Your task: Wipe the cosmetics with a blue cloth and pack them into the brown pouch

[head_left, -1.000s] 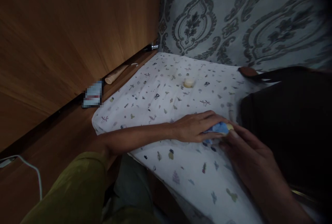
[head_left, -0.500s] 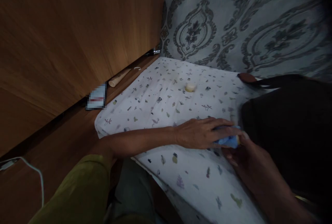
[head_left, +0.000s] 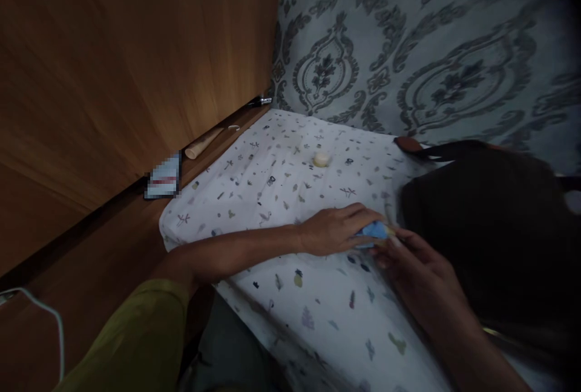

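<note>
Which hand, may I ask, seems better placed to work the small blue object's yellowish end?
Probably the right hand: its fingers are at that end, while the left hand grips the blue object.

No lettering, brand or number can be read. The dark-edged flat item (head_left: 163, 178) has a reddish band across its pale face, but pixelation hides any wording; on the small blue object (head_left: 373, 230), any print is too blurred to make out.

Home interior, printed sheet (head_left: 336, 289), patterned wall (head_left: 376, 29)
</note>
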